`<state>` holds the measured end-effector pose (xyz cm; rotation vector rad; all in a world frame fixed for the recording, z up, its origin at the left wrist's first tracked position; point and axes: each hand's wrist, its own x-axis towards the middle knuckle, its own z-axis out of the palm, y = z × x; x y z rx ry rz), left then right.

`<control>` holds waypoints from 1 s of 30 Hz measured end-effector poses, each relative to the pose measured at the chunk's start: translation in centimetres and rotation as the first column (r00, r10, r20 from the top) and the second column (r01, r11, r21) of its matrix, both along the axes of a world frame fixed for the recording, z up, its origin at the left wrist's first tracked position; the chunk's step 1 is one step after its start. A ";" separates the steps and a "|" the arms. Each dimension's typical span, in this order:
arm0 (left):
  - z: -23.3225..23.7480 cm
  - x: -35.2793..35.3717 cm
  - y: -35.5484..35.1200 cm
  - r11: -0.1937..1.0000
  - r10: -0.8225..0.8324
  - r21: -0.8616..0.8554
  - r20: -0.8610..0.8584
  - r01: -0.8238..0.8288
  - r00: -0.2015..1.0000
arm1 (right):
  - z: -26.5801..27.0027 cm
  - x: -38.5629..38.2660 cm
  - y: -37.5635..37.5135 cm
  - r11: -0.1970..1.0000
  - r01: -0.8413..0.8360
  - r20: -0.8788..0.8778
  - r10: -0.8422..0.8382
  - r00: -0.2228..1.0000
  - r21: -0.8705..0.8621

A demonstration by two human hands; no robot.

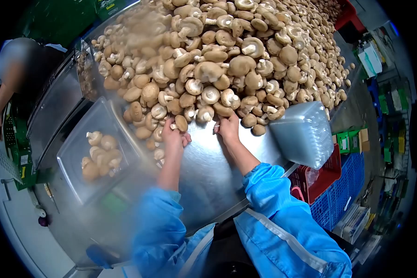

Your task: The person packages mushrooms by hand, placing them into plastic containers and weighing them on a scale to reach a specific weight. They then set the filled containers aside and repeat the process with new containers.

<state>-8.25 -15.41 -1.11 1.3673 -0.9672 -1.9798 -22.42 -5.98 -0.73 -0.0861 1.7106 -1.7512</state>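
A large heap of brown-capped mushrooms (208, 72) with pale stems covers the metal table in front of me. My left hand (173, 137) is closed at the heap's near edge, its fingers curled about the stem of a mushroom (180, 123). A short way to the right, my right hand (228, 129) has its fingers bent around the underside of another mushroom (223, 110) at the front of the pile. Its fingertips are partly hidden there. Left of my hands, a clear plastic tray (74, 160) holds several mushrooms (99, 155).
A stack of clear plastic trays (303, 132) stands on the right of the metal tabletop (206, 171). Red (326, 173) and blue crates (343, 190) are below it. At far left another person's arm (4, 95) is near a green crate (25, 160).
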 end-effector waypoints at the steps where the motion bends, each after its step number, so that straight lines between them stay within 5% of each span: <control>1: 0.1 0.3 0.5 1.000 -0.009 -0.014 -0.002 0.009 1.000 | 0.0 0.2 0.7 1.000 -0.029 0.011 0.029 1.000 0.007; 9: 1.1 3.6 5.4 0.998 -0.062 -0.005 -0.001 0.062 0.998 | 1.0 2.6 6.7 0.990 -0.139 0.015 0.139 0.990 0.037; 16: 2.2 7.5 9.6 0.967 -0.195 -0.116 0.239 0.227 0.951 | 1.1 3.8 13.0 0.930 -0.314 -0.023 0.324 0.946 0.189; 18: 2.4 8.3 10.4 0.950 -0.200 -0.165 0.330 0.265 0.922 | 0.9 4.3 14.3 0.948 -0.263 -0.193 0.296 0.936 0.178; 23: 0.7 10.8 10.9 0.862 -0.329 -0.212 0.458 0.461 0.826 | 3.7 4.0 16.9 0.801 -0.309 -0.506 0.573 0.645 0.513; 27: 0.1 12.3 11.2 0.841 -0.349 -0.251 0.425 0.479 0.835 | 3.5 5.4 17.0 0.768 -0.340 -0.474 0.615 0.630 0.543; 30: 1.8 14.7 11.2 0.629 -0.216 -0.529 0.584 0.569 0.783 | 3.1 6.4 17.1 0.823 -0.346 -0.512 0.555 0.655 0.450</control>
